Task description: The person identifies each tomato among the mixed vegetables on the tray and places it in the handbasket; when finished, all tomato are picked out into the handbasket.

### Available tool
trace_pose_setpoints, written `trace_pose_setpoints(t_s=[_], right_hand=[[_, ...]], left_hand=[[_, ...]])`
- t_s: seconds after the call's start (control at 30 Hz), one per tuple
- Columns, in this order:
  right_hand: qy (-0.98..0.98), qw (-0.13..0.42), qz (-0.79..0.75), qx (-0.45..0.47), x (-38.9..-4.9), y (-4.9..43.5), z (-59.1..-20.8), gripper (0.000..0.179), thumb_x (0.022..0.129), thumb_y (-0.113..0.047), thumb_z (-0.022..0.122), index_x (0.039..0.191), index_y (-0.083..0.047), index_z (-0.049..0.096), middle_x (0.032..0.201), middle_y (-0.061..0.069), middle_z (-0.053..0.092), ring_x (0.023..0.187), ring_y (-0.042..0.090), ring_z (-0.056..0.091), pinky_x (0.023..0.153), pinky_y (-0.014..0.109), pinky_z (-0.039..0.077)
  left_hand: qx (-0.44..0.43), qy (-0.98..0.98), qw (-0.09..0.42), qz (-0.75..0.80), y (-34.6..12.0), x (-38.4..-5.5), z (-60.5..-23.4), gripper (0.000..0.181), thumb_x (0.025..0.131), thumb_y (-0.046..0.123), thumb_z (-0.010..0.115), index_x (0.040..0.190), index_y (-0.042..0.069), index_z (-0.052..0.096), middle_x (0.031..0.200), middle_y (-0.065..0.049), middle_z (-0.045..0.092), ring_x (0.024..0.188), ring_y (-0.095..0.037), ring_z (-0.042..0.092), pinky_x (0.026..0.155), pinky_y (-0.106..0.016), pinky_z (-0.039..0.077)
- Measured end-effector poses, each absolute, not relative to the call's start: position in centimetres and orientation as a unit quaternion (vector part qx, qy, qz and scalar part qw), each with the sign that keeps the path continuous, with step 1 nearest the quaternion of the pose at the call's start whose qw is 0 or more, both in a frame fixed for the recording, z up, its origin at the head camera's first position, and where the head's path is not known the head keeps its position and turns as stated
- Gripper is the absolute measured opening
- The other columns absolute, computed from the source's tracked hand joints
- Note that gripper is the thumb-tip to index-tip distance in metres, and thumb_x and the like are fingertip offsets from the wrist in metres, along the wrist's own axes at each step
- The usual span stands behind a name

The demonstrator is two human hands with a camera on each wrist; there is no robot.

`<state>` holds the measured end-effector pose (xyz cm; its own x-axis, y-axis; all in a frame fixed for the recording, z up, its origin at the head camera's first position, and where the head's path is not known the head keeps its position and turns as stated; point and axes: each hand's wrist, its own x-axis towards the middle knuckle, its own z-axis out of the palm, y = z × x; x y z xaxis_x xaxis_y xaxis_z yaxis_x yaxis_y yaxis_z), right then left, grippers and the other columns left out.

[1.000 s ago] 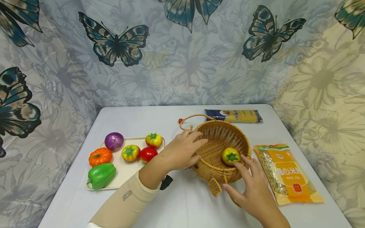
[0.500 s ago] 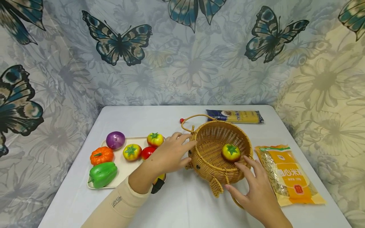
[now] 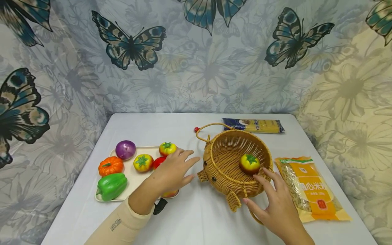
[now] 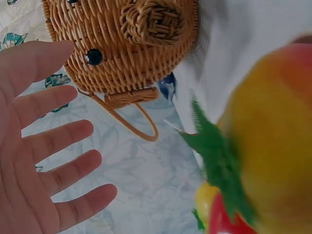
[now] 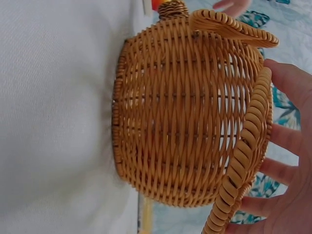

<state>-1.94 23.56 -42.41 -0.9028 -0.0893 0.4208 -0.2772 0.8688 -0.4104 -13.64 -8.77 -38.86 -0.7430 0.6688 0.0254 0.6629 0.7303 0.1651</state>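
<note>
A pig-shaped wicker basket stands on the table, and a toy yellow-red tomato with a green calyx lies inside it. My right hand holds the basket's near right rim, fingers reaching over the edge and thumb outside by the handle. My left hand holds nothing; its fingers are spread in the air between the basket and a cream tray. A red tomato is partly hidden behind this hand. A large yellow-red tomato shows close up in the left wrist view.
On the tray are an orange pumpkin, a green pepper, a purple round vegetable and yellow-red tomatoes. Behind the basket lies a noodle packet; an orange bag lies to its right.
My left hand has moved left from over the basket's rim toward the tray. The tomato inside the basket has settled with its calyx upward. My right hand has stayed at the rim.
</note>
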Motion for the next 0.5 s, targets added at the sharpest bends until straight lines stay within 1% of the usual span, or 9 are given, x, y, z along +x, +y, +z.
trace_pose_setpoints(t_s=[0.23,0.37,0.5], right_hand=[[-0.947,0.196,0.238,0.092,-2.0,23.6,-42.5,0.073,0.07,-0.038,0.093,0.13,-0.012,0.062,0.15,0.021,0.043,0.135,0.051,0.038,0.104,0.075,0.03],[-0.947,0.194,0.24,0.091,-2.0,23.5,-42.5,0.074,0.07,-0.038,0.093,0.131,-0.012,0.062,0.15,0.021,0.043,0.135,0.051,0.037,0.104,0.075,0.03],[-0.946,0.195,0.241,0.094,-2.0,23.5,-42.4,0.073,0.07,-0.037,0.093,0.13,-0.011,0.062,0.15,0.021,0.043,0.134,0.052,0.038,0.102,0.076,0.031]], left_hand=[[0.337,0.937,0.044,0.078,-9.8,-13.1,-40.1,0.058,0.096,0.039,0.07,0.149,0.022,0.052,0.151,-0.009,0.05,0.138,-0.036,0.046,0.112,-0.051,0.044],[0.329,0.939,0.058,0.077,-10.5,-12.8,-41.0,0.058,0.095,0.038,0.07,0.148,0.022,0.054,0.15,-0.009,0.051,0.138,-0.034,0.045,0.108,-0.051,0.048],[0.323,0.94,0.066,0.084,-11.1,-12.4,-41.8,0.056,0.094,0.036,0.071,0.146,0.021,0.056,0.148,-0.009,0.053,0.136,-0.033,0.046,0.108,-0.05,0.048]])
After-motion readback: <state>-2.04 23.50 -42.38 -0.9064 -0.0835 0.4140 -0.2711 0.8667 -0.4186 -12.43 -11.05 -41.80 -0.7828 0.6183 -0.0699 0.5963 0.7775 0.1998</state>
